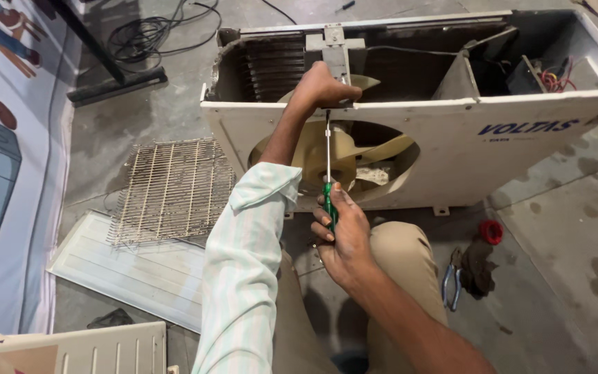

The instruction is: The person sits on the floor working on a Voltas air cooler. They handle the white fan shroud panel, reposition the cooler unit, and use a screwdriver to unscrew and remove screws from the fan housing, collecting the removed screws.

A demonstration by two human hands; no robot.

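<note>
An opened white outdoor air-conditioner unit (451, 131) stands on the concrete floor, its cream fan blades (354, 156) showing through the round front opening. My left hand (323, 86) rests on the top front edge by the metal motor bracket (337, 48). My right hand (340, 232) grips a green-handled screwdriver (328, 173), whose long shaft points up to the front panel's top edge just below my left hand. My knees are in tan trousers close to the unit.
A dusty wire fan grille (171, 190) lies on a white panel (140, 270) to the left. Blue-handled pliers (451, 284), a dark rag (477, 266) and a red tape roll (491, 231) lie at right. Black cables (147, 34) coil at the back left.
</note>
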